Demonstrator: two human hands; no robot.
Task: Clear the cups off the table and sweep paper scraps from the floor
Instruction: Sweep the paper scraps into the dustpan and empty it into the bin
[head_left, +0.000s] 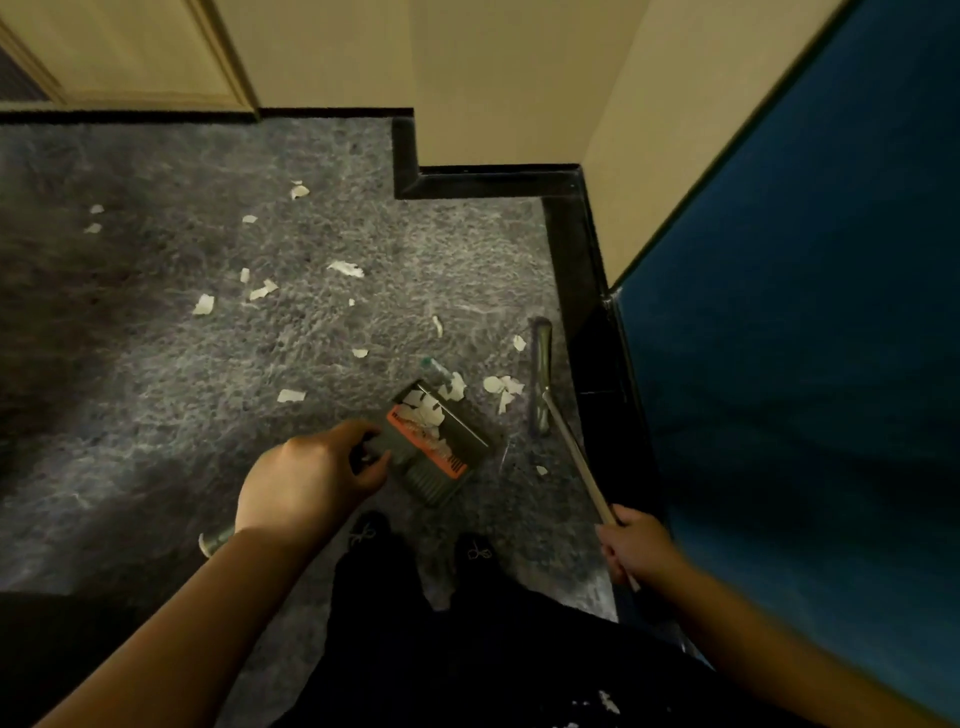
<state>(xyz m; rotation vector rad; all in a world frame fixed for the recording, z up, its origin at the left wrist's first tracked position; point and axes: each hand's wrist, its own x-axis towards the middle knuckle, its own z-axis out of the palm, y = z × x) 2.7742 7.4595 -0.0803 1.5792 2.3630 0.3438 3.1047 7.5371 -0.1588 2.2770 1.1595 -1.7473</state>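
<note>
While paper scraps (265, 289) lie scattered over the grey carpeted floor (130, 364), from its far left part toward the black skirting along the right edge, the left hand (311, 475) is clenched around the handle of a dark dustpan (441, 441) set on the floor just in front of the person's shoes (370, 530). Several torn white scraps already sit inside the dustpan, over its orange label, and more lie just beyond its far lip. A small cluster of scraps (503, 387) lies between the dustpan and the broom head (540, 376), close to both. That broom head rests on the floor beside the black skirting, near the floor's right edge. Its pale handle (576, 457) slants back to the right hand (636, 545), which is closed around it, next to a blue panel (805, 364). The nearest loose scraps lie ahead of both hands, the farthest well apart from them near the wall.
</note>
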